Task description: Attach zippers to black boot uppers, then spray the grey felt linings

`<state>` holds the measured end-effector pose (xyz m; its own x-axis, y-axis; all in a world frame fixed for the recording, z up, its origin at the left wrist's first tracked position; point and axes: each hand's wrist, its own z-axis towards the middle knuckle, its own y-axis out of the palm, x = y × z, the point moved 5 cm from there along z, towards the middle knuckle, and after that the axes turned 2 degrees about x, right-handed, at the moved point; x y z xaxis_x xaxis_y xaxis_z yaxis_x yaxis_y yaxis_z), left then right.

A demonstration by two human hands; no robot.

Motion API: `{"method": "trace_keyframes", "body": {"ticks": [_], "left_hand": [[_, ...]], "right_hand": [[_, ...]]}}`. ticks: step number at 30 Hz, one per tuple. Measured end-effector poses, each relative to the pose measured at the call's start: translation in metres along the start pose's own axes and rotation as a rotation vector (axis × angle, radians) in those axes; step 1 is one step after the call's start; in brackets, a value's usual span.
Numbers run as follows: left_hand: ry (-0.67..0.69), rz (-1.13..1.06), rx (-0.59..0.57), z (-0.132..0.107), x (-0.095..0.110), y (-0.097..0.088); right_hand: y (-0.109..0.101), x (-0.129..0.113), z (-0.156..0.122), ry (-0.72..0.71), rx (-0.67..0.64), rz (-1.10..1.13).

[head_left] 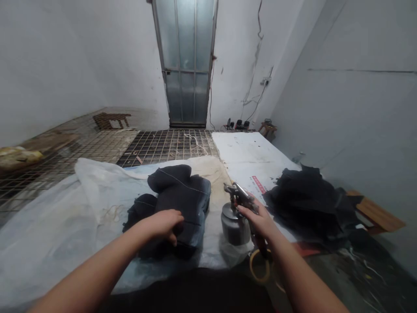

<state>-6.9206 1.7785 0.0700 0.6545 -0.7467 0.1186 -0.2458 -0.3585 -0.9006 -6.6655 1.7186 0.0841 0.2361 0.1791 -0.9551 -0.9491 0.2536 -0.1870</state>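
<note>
My right hand [259,217] is wrapped round the handle of a spray gun [239,195] with a metal cup [235,226] hanging below it. Just left of the cup lies a stack of black fabric pieces [182,195], its right edge looking pale and bluish. Over the near part of that stack is my left hand [166,226], fingers loosely bent and thumb apart, with nothing visible between them. Whether its fingertips touch the cloth cannot be made out. Under the stack spreads a whitish plastic sheet [87,208].
A heap of black fabric [306,200] lies at right on a white board [244,152], near a wooden stool [379,211]. Yellowish rings [259,271] hang by my right forearm. Beyond the sheet is a metal grid [163,145], with a door [185,65] behind.
</note>
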Motion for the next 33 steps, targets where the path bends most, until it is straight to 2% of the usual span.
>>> {"method": "trace_keyframes", "body": {"ticks": [2, 5, 7, 12, 14, 17, 20, 22, 25, 29, 31, 33], "left_hand": [[0.002, -0.015, -0.029, 0.004, 0.003, -0.003], [-0.041, -0.073, 0.000, 0.012, -0.001, -0.014], [-0.093, -0.143, 0.049, 0.017, -0.019, -0.030], [-0.204, -0.241, 0.118, 0.011, -0.087, -0.084], [-0.181, -0.246, 0.091, 0.006, -0.096, -0.096], [-0.064, -0.211, 0.003, 0.009, -0.077, -0.088], [0.046, -0.121, -0.090, 0.022, -0.044, -0.062], [0.078, -0.056, -0.124, 0.032, -0.029, -0.045], [0.075, 0.016, -0.124, 0.047, -0.020, -0.030], [-0.030, 0.067, 0.001, 0.062, -0.026, -0.033], [-0.111, 0.078, 0.131, 0.066, -0.034, -0.047], [-0.195, 0.079, 0.274, 0.063, -0.047, -0.069]], "right_hand": [[-0.009, 0.003, -0.012, 0.046, 0.039, 0.022], [-0.018, 0.006, -0.032, 0.084, 0.074, 0.037], [-0.021, 0.009, -0.045, 0.113, 0.116, 0.040], [-0.016, 0.021, -0.074, 0.177, 0.187, 0.063], [-0.006, 0.024, -0.084, 0.168, 0.183, 0.050], [0.012, 0.020, -0.096, 0.151, 0.154, 0.006], [0.029, 0.005, -0.103, 0.135, 0.104, 0.024], [0.039, -0.009, -0.106, 0.107, 0.075, 0.041], [0.056, -0.026, -0.105, 0.061, -0.004, 0.009], [0.085, -0.032, -0.096, 0.046, -0.121, -0.046], [0.095, -0.024, -0.091, 0.078, -0.137, -0.050], [0.102, -0.015, -0.088, 0.109, -0.139, -0.054]]}}
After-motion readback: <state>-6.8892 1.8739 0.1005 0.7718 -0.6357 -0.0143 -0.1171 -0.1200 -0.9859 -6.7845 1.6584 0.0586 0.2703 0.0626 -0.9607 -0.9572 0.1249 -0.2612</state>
